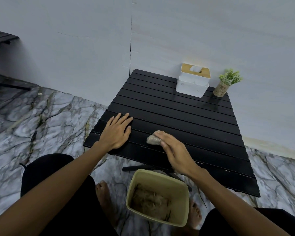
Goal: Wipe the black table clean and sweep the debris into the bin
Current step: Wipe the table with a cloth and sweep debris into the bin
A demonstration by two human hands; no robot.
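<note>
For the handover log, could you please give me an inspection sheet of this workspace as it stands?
Surface: black slatted table; no loose debris made out in the dim light.
Job's things: crumpled wipe on the table near its front edge; green bin on the floor below that edge, with brownish debris inside.
Clutter: white tissue box with a wooden lid and a small potted plant, both at the far side.
Grippers: left hand lies flat on the table, fingers straight; right hand holds the wipe against the table.
Cables: nothing seen.
Surroundings: marble-patterned floor, pale wall, second dark table at far left.
</note>
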